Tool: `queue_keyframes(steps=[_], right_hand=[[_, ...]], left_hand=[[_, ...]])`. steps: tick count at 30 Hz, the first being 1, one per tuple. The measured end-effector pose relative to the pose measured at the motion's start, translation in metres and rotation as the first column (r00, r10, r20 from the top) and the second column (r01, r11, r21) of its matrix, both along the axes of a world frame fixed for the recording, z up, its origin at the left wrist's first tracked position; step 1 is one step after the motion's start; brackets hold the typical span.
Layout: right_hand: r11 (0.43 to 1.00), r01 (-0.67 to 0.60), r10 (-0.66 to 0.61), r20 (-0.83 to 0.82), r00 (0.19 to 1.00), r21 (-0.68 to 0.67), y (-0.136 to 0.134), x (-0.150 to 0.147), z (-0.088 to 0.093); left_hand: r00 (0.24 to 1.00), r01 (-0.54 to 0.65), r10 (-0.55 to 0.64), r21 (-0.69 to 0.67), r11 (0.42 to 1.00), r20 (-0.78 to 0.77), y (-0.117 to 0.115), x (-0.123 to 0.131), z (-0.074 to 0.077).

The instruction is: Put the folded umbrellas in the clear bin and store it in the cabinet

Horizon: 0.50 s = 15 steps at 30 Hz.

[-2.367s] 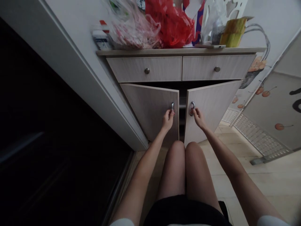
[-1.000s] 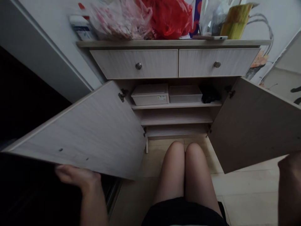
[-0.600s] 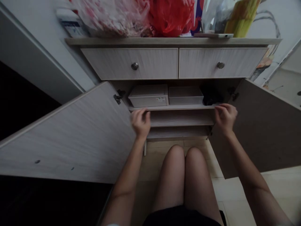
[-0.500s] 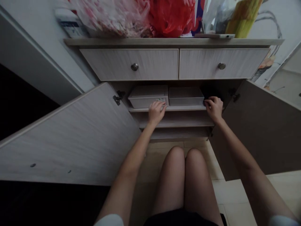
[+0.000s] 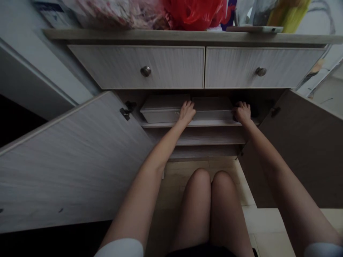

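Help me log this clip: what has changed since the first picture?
Both cabinet doors swung outward from ajar to wide open. The left hand and right hand let go of the door handles and moved forward to opposite ends of the shallow storage box; grip is unclear. Both drawers stayed shut.

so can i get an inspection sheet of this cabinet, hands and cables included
Surface: pale wood-grain shelf inside the grey wood-grain cabinet
Things: pale rectangular box; shallow grey rectangular box beside it
Clutter: crumpled red plastic bag on the cabinet's top
Hands: left hand near where the boxes meet; right hand at the shallow box's right end; grip unclear
Cables: nothing seen
Surroundings: open wood-grain doors, pale floor
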State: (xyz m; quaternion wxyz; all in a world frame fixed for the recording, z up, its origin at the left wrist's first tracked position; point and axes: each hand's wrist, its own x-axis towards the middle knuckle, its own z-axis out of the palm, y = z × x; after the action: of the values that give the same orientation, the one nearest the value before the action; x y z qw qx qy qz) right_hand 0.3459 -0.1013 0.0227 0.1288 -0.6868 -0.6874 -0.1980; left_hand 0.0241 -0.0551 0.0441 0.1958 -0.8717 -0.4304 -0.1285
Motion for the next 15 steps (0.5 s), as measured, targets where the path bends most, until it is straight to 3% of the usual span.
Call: queue_keyframes(steps=[9,15], right_hand=[[1.000,-0.024,0.024,0.002,1.000,-0.018,-0.014,0.000,0.014],[0.997,-0.068,0.068,0.027,0.997,0.026,-0.046,0.004,0.025]], left_hand=[[0.988,0.067,-0.052,-0.099,0.993,0.142,0.008,-0.004,0.007],[0.985,0.074,-0.058,-0.093,0.993,0.162,-0.017,-0.013,0.012]])
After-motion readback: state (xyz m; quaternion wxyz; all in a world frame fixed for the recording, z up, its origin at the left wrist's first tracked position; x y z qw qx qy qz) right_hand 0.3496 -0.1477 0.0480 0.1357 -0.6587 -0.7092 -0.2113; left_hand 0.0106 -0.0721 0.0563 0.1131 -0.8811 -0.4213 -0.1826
